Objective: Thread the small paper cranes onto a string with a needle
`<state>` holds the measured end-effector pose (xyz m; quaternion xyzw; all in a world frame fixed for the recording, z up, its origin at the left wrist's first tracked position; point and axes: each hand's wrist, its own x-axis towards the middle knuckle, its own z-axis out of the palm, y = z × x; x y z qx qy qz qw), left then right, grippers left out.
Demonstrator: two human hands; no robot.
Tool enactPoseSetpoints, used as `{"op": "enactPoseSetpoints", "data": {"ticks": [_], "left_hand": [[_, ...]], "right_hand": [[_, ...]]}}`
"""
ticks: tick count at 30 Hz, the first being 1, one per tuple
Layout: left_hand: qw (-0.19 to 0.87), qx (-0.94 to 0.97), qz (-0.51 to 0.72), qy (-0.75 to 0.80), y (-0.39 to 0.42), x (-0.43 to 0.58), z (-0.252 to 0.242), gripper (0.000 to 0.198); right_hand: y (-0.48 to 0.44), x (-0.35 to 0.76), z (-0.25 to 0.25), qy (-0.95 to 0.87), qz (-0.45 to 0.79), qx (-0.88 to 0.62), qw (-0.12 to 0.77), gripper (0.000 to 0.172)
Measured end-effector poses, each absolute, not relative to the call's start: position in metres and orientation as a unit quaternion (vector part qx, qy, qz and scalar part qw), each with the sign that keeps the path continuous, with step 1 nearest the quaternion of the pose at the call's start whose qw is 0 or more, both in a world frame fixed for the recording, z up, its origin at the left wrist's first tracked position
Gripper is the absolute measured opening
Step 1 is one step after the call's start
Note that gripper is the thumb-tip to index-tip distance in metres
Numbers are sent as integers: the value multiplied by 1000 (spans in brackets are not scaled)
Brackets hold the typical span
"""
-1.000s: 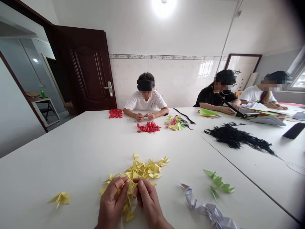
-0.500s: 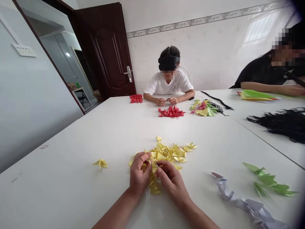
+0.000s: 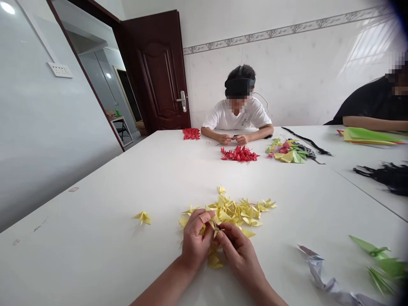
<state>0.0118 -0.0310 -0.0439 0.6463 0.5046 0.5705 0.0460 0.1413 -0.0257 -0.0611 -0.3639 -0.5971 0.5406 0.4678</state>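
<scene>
Hand first: what is the right one doing?

The right hand [image 3: 238, 250] pinches a thin dark item [image 3: 217, 227] between thumb and forefinger, just below the middle of the frame. The left hand [image 3: 196, 236] is close beside it, fingers bent in against yellow paper; whether it grips any, I cannot tell.

And the yellow cranes?

Those yellow cranes [image 3: 234, 211] are heaped around and beyond the fingertips, spilling out between the two hands. One lone crane [image 3: 143, 218] sits apart, left of centre.

How much room on the left?

White surface [image 3: 105, 250] spreads from the left forearm to its left edge, which slants from the lower left of the frame to the upper middle.

On the right?

White surface again, then a purple paper strip [image 3: 315, 270] and green paper pieces [image 3: 378, 250] at the lower right, the strip running out at the bottom. Above them a seam [image 3: 371, 195] slants to the right edge of the frame.

Past the heap?

A broad white band, then a red pile [image 3: 240, 154], with a mixed pile [image 3: 288, 151] to its right. Behind the red pile, a person in a white shirt [image 3: 237, 112] leans over the far edge.
</scene>
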Motion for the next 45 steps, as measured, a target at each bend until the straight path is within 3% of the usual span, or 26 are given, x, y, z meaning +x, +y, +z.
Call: {"op": "enactPoseSetpoints", "data": {"ticks": [13,17,22,34,39,43,45], "left_hand": [[51,650,576,492,-30,13,-44,31],[26,655,582,481,-31,14,-46,31],[-32,647,585,488,-33,13,-42,25],[-105,672,573,458,-38,-5,-28,26],[-198,593,453,636,-51,-71,-13,23],[-181,558,437,682,-72,-120,-18,25],[-133,532,350,759,-75,-137,-27,32]], "right_hand": [[-24,140,-62,-589,535,-384,467,41],[-25,138,-68,-569,523,-402,492,43],[-27,144,-71,-578,522,-425,462,49],[-34,146,-57,-553,555,-416,462,47],[-30,143,-60,-510,579,-393,500,43],[-29,140,-57,-499,573,-385,524,44],[-27,136,-56,-510,556,-382,534,43]]}}
